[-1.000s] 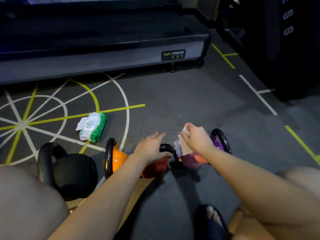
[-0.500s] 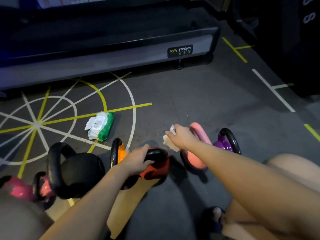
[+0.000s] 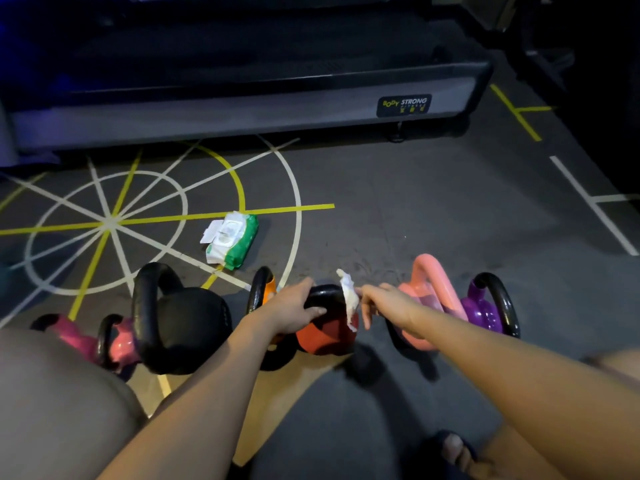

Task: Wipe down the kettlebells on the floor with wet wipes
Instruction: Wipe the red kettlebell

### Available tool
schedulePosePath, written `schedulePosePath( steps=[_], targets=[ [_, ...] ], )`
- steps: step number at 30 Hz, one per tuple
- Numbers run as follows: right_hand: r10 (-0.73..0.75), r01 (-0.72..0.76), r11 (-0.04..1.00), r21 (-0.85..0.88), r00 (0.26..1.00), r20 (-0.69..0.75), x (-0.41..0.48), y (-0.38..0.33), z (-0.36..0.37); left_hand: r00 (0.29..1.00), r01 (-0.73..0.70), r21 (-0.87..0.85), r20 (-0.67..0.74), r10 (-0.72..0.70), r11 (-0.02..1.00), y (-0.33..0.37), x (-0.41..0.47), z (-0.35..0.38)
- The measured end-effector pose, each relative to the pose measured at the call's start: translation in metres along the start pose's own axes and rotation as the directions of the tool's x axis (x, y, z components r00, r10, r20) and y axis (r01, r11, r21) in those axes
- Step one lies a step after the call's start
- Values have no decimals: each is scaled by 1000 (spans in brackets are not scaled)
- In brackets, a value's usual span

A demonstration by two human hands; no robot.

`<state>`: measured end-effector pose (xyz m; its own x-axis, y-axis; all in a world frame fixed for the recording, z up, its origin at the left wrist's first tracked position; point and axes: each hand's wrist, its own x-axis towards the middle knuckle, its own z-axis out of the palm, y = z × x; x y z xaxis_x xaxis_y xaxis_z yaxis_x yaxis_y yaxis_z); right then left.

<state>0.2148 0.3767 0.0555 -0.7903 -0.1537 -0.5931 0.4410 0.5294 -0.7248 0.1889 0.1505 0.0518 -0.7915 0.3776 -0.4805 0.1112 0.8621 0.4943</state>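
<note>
**Q:** Boundaries and clearance?
**A:** The dark grey gym floor (image 3: 433, 220), marked with white and yellow lines, ends at the far side against the long grey-and-black treadmill base (image 3: 242, 109). A broad band of floor lies between that base and the kettlebell row, widest on the right.

**Q:** Kettlebell layout?
**A:** There is one row, close to the person. From left to right:
- two small magenta kettlebells (image 3: 76, 336)
- the large matte black kettlebell (image 3: 187, 323)
- the orange kettlebell (image 3: 269, 289) with a black handle
- the red kettlebell (image 3: 325, 336) with a black handle
- the salmon-pink kettlebell (image 3: 427, 303)
- the purple kettlebell (image 3: 485, 313) with a black handle

Neighbours stand just beside each other.

**Q:** State of the hands?
**A:** The left hand (image 3: 294, 306) grips the red kettlebell's handle, fingers curled over it. The right hand (image 3: 384, 299) pinches the crumpled white wipe (image 3: 348, 299) at its fingertips, beside that handle. Whether the wipe touches the handle cannot be told.

**Q:** Supply?
**A:** The white-and-green soft pack of wet wipes (image 3: 232, 240) lies on the floor behind the row, across a yellow line, with its flap lifted.
</note>
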Motion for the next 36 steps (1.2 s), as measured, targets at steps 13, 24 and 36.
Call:
schedulePosePath(
  steps=[13,24,36],
  targets=[
    [-161,142,918,-369,987,-21,46,5,13,999,7,-45,32,-5,999,-4,8,-6],
    [-18,22,924,-381,1000,15,57,-11,26,1000,18,-38,2,-18,999,-5,10,-2],
    [102,-217,974,-70,688,-719,47,21,82,998,13,-9,-62,-14,1000,3,3,7]
  ],
)
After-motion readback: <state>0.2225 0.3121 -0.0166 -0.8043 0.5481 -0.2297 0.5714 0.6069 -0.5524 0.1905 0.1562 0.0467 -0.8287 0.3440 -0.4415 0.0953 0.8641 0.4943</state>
